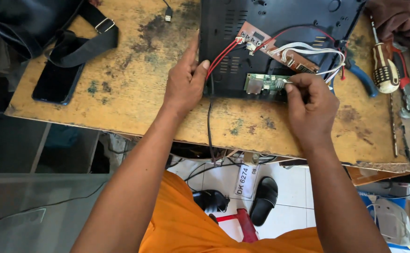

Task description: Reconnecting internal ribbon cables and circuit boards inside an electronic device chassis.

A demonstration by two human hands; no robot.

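Note:
A black plastic device case (280, 18) lies open on a worn wooden table (135, 98). Inside it sit a brown circuit board (261, 40) with red and white wires (308, 49) and a small green circuit board (261, 83) at the case's near edge. My left hand (185, 82) presses against the case's left side, next to the red wires. My right hand (310, 105) pinches the right end of the green board between thumb and fingers. A black cable (209, 122) runs from the case over the table's front edge.
A dark phone (57, 82) and a black bag with a strap (74, 42) lie at the table's left. A screwdriver with a striped handle (385, 68), blue-handled pliers (362, 77) and brown cloth (401, 18) are at the right. Black sandals (263, 199) rest on the tiled floor below.

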